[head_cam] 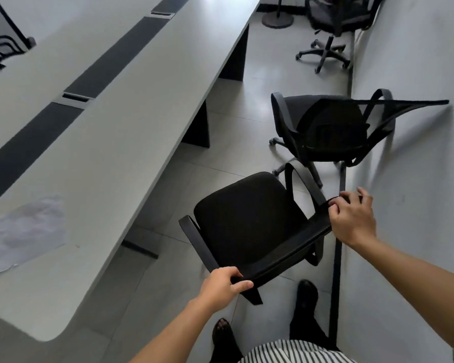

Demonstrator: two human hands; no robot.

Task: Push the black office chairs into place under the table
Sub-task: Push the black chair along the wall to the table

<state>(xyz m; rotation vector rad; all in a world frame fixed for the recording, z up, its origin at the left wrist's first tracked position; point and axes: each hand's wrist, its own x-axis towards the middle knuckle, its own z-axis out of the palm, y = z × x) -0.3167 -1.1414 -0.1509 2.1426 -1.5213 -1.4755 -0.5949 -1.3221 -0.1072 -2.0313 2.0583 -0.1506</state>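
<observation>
1. Head view: a person in a striped garment (294, 352) stands between a long grey desk (95, 142) and a pale wall (414, 258), both hands on the nearest black office chair (249, 221).
2. Left hand (222, 284) grips the near end of the chair's backrest top edge, fingers (243, 285) curled shut around it.
3. Right hand (353, 218) holds the far end of the same edge, thumb and forefinger pinched on it while the other fingers (363, 193) lift loosely above.
4. Beyond the fingers, the chair's seat faces the desk; the chair stands on the tiled floor (236, 127) just beside the desk edge, not under it.
5. Past the right hand's fingers, a second chair (330, 129) stands near the wall, its mesh back touching or nearly touching it, well apart from the desk.
6. A third chair (336, 24) sits farther along the wall, next to a round floor stand base (277, 20).
7. Left of the left hand's fingers, a pale patch (24, 231) marks the desk top; dark cable strips (110, 56) run down its middle.
8. Below the fingers, the person's dark shoes (306, 297) rest on the floor.
</observation>
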